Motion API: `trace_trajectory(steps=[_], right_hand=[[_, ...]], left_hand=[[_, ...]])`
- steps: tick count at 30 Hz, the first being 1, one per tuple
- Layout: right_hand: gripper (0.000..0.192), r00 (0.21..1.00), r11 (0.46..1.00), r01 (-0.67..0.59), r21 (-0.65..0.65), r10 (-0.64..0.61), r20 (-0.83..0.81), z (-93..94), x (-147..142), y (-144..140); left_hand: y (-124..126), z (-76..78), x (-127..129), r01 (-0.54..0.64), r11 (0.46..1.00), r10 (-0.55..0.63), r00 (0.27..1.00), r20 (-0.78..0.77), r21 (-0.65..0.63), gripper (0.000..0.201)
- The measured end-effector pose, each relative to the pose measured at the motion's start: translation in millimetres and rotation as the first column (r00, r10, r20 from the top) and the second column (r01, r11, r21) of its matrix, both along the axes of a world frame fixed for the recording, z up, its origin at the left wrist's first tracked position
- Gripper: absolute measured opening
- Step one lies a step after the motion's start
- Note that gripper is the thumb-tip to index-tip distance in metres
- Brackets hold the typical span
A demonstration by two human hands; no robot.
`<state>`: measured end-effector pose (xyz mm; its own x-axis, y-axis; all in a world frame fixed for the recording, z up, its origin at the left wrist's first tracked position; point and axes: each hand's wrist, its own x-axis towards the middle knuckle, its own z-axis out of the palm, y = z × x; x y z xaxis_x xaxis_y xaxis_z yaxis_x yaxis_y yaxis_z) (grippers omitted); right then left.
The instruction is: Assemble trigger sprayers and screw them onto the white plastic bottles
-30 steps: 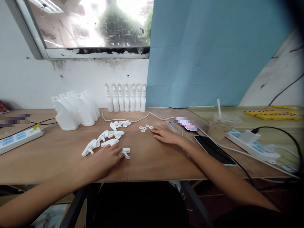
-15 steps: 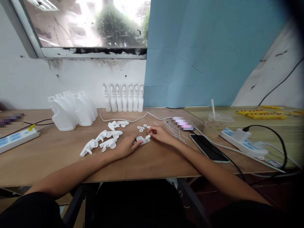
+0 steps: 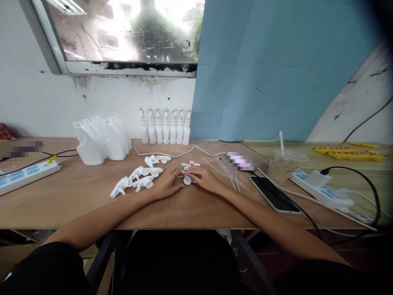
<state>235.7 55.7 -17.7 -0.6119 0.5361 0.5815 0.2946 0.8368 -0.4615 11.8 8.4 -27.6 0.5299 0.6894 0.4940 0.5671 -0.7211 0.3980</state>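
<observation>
Head view: the wooden table (image 3: 76,200) carried white bottles (image 3: 101,141) at the back left, with a row of slim spray bottles (image 3: 164,126) to their right against the wall. A phone (image 3: 274,194) lay right of the hands, well apart from them. Loose spray heads (image 3: 136,181) lay just left of the left hand (image 3: 166,186).

Compared with half a second before, both hands sat closer together. The left hand and right hand (image 3: 206,180) both pinched one white spray head (image 3: 187,180), fingers closed on it, just in front of the small washers (image 3: 188,165). Bare table stretched from the hands to the near edge.
</observation>
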Motion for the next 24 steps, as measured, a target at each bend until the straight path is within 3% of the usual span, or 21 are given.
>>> trace_trajectory(steps=[3,7,15,21,24], right_hand=[[0.024,1.0,1.0,-0.013,-0.014,0.013,0.01,-2.7,-1,2],[0.026,0.999,0.987,-0.025,-0.157,0.02,-0.035,-6.7,-2,5],[0.036,0.991,0.885,-0.059,-0.462,-0.004,-0.135,-9.8,-2,7],[0.041,0.973,0.814,-0.091,-0.573,-0.049,-0.225,-12.2,-6,7],[0.04,0.97,0.824,-0.079,-0.562,-0.067,-0.236,-14.3,-11,5]], left_hand=[[3,-0.9,-2,0.003,0.999,-0.002,1.0,-0.027,0.049,0.045],[7,-4.0,-3,0.028,0.998,-0.028,1.0,-0.01,0.06,0.038],[8,-3.3,-6,0.053,0.998,-0.053,0.998,0.034,-0.015,0.031],[0,9.5,-1,-0.053,0.999,0.052,0.994,-0.099,-0.009,0.029],[-1,10.3,1,-0.103,0.995,0.099,0.983,-0.156,-0.016,0.031]])
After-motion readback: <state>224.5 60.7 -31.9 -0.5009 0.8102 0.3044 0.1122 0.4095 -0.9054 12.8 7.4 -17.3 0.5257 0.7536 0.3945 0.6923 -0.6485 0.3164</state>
